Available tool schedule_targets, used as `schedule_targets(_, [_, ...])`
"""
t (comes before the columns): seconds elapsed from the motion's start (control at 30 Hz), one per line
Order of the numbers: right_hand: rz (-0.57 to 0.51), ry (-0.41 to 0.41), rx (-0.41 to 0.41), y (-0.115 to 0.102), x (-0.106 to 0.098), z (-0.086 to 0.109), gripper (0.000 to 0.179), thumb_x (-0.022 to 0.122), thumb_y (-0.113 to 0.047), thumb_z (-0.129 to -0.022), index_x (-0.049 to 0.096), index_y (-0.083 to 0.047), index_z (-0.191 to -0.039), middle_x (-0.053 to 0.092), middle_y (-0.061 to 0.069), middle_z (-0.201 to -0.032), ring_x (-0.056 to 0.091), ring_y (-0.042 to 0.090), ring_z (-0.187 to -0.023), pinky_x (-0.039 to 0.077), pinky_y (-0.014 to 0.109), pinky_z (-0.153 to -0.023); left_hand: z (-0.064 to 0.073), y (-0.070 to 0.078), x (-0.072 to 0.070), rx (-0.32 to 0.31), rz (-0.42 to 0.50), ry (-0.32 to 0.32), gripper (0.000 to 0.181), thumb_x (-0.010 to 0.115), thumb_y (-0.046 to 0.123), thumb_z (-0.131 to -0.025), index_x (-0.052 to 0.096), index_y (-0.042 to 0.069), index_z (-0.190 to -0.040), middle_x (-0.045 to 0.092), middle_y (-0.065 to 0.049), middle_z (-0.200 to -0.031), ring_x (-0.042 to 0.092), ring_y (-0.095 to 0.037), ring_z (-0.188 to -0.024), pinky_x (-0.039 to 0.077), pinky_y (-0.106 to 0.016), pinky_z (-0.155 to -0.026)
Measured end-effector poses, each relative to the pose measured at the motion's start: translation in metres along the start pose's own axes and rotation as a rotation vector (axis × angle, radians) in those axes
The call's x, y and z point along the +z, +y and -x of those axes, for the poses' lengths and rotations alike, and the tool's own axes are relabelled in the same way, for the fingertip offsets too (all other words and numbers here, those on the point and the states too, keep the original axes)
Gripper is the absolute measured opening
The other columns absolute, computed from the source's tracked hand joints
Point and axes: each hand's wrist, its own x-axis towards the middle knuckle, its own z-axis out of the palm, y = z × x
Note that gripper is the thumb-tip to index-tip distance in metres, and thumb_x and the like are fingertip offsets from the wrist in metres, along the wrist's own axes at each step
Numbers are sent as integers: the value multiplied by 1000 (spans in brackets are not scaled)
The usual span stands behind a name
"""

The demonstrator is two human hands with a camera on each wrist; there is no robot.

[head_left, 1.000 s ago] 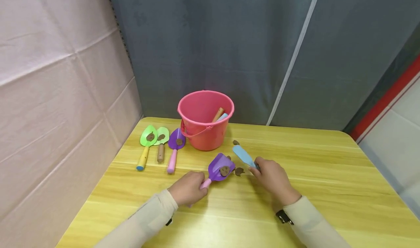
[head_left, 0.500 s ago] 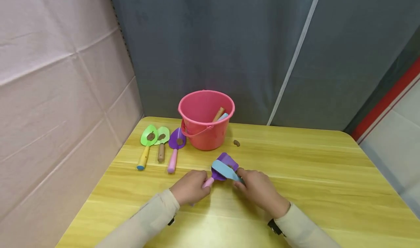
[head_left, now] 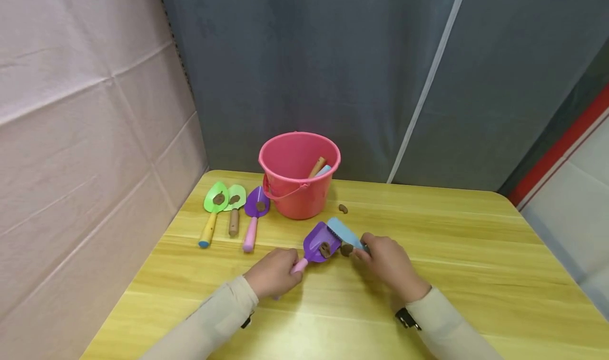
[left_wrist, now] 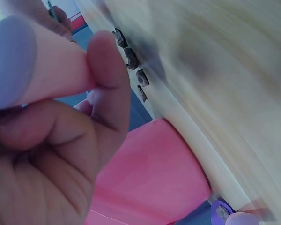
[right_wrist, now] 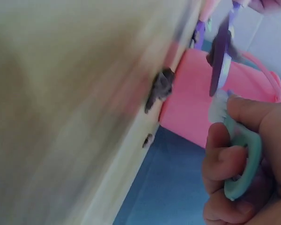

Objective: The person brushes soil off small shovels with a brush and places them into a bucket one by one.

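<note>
My left hand [head_left: 273,273] grips the pink handle of a purple toy shovel [head_left: 311,243], whose blade holds a brown lump [head_left: 324,250]. A light blue brush [head_left: 343,232] is in my right hand [head_left: 392,265], its head at the blade's right edge. Another brown lump [head_left: 346,249] lies just right of the shovel, partly below the brush. In the right wrist view, the fingers curl round the brush's looped handle [right_wrist: 248,154]. The left wrist view has the shovel's handle end [left_wrist: 42,61] between thumb and fingers. A smaller brown piece [head_left: 343,209] lies farther back.
A pink bucket [head_left: 300,201] with a few handles inside stands behind the shovel. To its left lie a green shovel [head_left: 209,228] with a yellow handle, a pale green one [head_left: 233,222] and a purple one [head_left: 250,233], each bearing a brown piece.
My right hand swung the brush left over the purple shovel, then back right to its edge. A lump right of the shovel shows again. My left hand has hardly moved.
</note>
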Motion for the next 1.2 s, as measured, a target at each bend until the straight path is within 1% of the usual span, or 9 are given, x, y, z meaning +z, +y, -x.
schedule_targets(0.17, [-24, 17, 6, -3, -6, -2, 19, 74, -21, -91, 59, -11, -85, 44, -4, -61, 41, 13, -53, 34, 28, -48, -2, -2, 1, 8, -20, 5, 13, 66, 9, -90, 55, 8, -82, 52, -2, -68, 52, -10, -45, 45, -26, -40])
schedule_targets(0.33, [-47, -30, -105, -25, -7, 4, 20, 74, -24, -90, 58, -14, -84, 42, -8, -60, 39, 8, -53, 34, 25, -48, -3, -3, 1, -4, -11, 1, 12, 65, 9, -91, 56, 8, -83, 52, -2, -68, 53, -11, -44, 46, -26, -39])
schedule_targets(0.43, [-28, -52, -175, -36, -4, 9, 23, 75, -26, -90, 56, -15, -84, 39, -9, -60, 38, 6, -53, 33, 23, -48, -2, -2, 0, -3, -8, 3, 12, 65, 9, -91, 56, 7, -84, 52, -2, -68, 53, -11, -44, 46, -26, -40])
schedule_targets(0.6, [5, -36, -215, -39, 4, 12, 27, 77, -27, -88, 52, -15, -82, 37, -10, -59, 36, 5, -52, 33, 23, -47, -2, 1, -2, 12, -21, 11, 11, 63, 9, -92, 56, 7, -84, 52, -2, -67, 52, -11, -44, 45, -26, -41])
schedule_targets(0.73, [35, -18, -193, -32, 8, 10, 25, 77, -27, -88, 55, -16, -83, 36, -10, -59, 37, 7, -52, 33, 24, -48, -2, 2, -2, 20, -46, 18, 11, 62, 9, -92, 56, 7, -84, 52, -2, -67, 52, -11, -46, 46, -27, -43])
schedule_targets(0.8, [41, -22, -158, -29, 8, 8, 19, 76, -26, -88, 62, -14, -89, 39, -10, -59, 39, 7, -53, 35, 25, -49, -2, 2, -2, 21, -49, 16, 12, 62, 10, -93, 55, 7, -83, 52, -2, -67, 52, -11, -47, 46, -27, -44])
schedule_targets(0.9, [31, -35, -91, -25, 7, 8, 16, 76, -24, -89, 66, -12, -93, 43, -8, -60, 41, 9, -54, 36, 27, -50, -2, 1, -1, 16, -49, 3, 14, 62, 10, -93, 55, 8, -81, 52, -2, -67, 52, -12, -49, 45, -28, -45])
schedule_targets(1.07, [28, -26, -40, -13, 6, 6, 22, 75, -22, -90, 56, -13, -83, 42, -4, -61, 40, 13, -53, 33, 28, -49, -2, 1, 0, 0, -40, -19, 14, 62, 9, -93, 55, 8, -81, 52, -2, -68, 52, -12, -49, 45, -28, -45])
schedule_targets(1.2, [30, -7, -23, -1, 8, 4, 23, 73, -22, -91, 54, -12, -82, 41, -2, -61, 39, 14, -54, 33, 29, -49, -2, 0, 0, 5, -41, -23, 14, 63, 9, -92, 54, 8, -81, 52, -3, -68, 52, -12, -47, 45, -28, -44])
